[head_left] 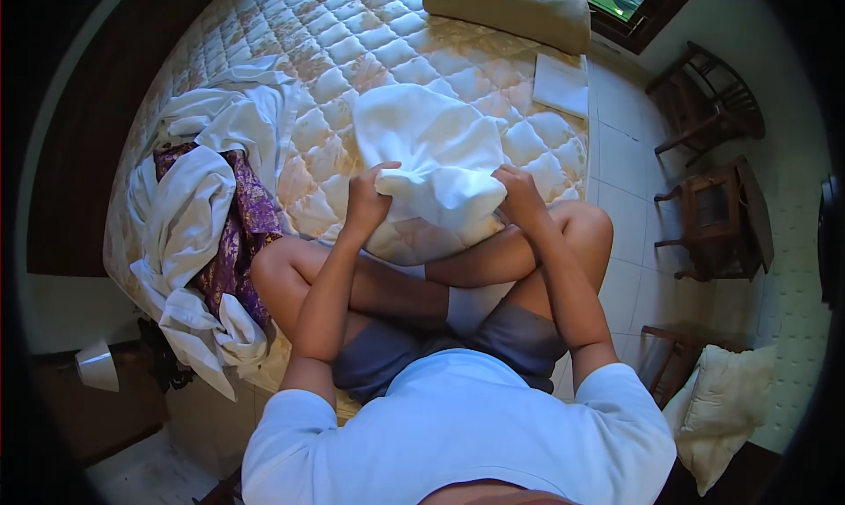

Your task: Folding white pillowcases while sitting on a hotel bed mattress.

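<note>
A white cloth (418, 127), perhaps a pillowcase, hangs between my two hands above my crossed legs. My left hand (368, 199) is closed on its near left edge, and my right hand (521, 195) grips the near right edge. Between them the fabric is bunched, with the far part spread over the quilted mattress (326, 144). Below the bunched edge the cloth sags toward my shins and looks thin there. My fingertips are partly hidden in its folds.
Left of me lies a heap of white sheets (189, 206) with a purple patterned cloth (251, 197). At the far edge are a rolled beige bundle (506, 12) and a folded white cloth (561, 84). Wooden chair (709, 100), small cabinet (713, 210) and pillow (731, 399) stand right.
</note>
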Demonstrator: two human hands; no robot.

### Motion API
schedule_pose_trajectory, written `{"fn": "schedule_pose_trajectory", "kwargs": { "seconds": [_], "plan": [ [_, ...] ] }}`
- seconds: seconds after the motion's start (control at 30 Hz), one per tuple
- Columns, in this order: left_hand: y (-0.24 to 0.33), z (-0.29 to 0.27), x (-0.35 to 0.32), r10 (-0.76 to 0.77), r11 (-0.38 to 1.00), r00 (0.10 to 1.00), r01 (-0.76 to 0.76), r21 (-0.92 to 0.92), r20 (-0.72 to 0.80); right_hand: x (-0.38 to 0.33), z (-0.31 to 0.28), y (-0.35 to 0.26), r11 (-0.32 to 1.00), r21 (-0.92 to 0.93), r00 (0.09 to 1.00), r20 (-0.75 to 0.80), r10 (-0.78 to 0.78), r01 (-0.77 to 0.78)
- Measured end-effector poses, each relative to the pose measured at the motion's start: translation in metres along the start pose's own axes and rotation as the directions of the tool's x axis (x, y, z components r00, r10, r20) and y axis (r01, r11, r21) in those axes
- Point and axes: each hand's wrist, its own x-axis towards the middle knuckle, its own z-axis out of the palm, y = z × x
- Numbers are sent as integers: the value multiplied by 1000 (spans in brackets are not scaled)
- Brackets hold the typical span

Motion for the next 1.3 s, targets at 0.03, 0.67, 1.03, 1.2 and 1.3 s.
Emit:
{"fn": "schedule_pose_trajectory", "kwargs": {
  "seconds": [0.03, 0.67, 1.03, 1.2, 1.3],
  "plan": [
    [1, -4, 1, -44, 999, 999, 44, -5, 17, 4, 2, -2, 997, -66, 999, -39, 30, -33],
    [15, -13, -6, -27, 988, 999, 30, 152, -18, 8, 17, -17, 934, -252, 960, -185, 208, -251],
    [2, -15, -4, -107, 965, 994, 107, 240, -14, 11, 20, -16, 982, -78, 978, -132, 159, -170],
    [5, -32, -1, -79, 996, 981, 86, -32, 176, 11, 8, -19, 939, -119, 942, -134, 306, -322],
    [12, -48, 7, -40, 998, 984, 33, 44, 171, 28, -5, -10, 930, 157, 929, -110, 352, -334]
  ]
}}
